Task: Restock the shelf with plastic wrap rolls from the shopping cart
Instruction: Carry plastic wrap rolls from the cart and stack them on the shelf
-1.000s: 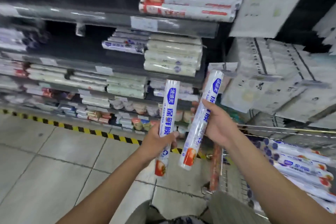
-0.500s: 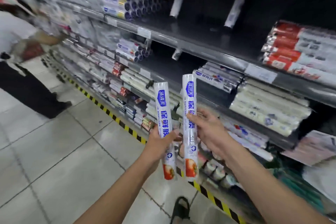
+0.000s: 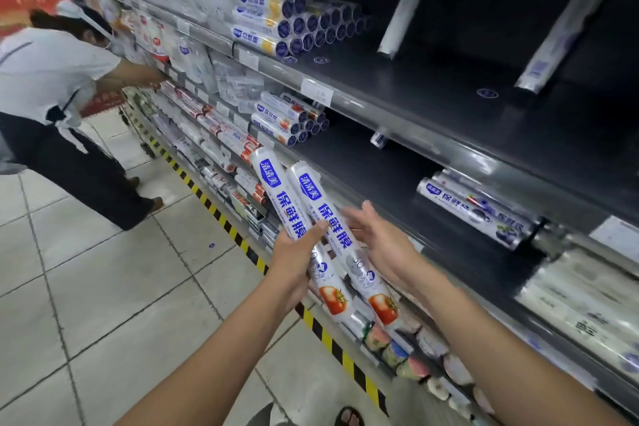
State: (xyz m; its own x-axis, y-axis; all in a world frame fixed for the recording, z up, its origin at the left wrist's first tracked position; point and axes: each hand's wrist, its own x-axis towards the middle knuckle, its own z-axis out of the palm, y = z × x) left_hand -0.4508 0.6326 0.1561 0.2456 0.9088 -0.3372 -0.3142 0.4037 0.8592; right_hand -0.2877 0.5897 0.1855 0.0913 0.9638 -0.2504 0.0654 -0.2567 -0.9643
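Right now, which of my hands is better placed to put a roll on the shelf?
Right, probably. The right hand is on the shelf side, straight fingers against the right roll, close to the bare shelf. The left hand grips the left roll on the aisle side.

We hold two white, blue-lettered plastic wrap rolls side by side and touching, tilted with their tomato-printed ends down. The left roll (image 3: 276,190) is gripped in our left hand (image 3: 294,259). The right roll (image 3: 321,204) rests against the straight fingers of our right hand (image 3: 383,245), in front of the dark shelf (image 3: 397,176).
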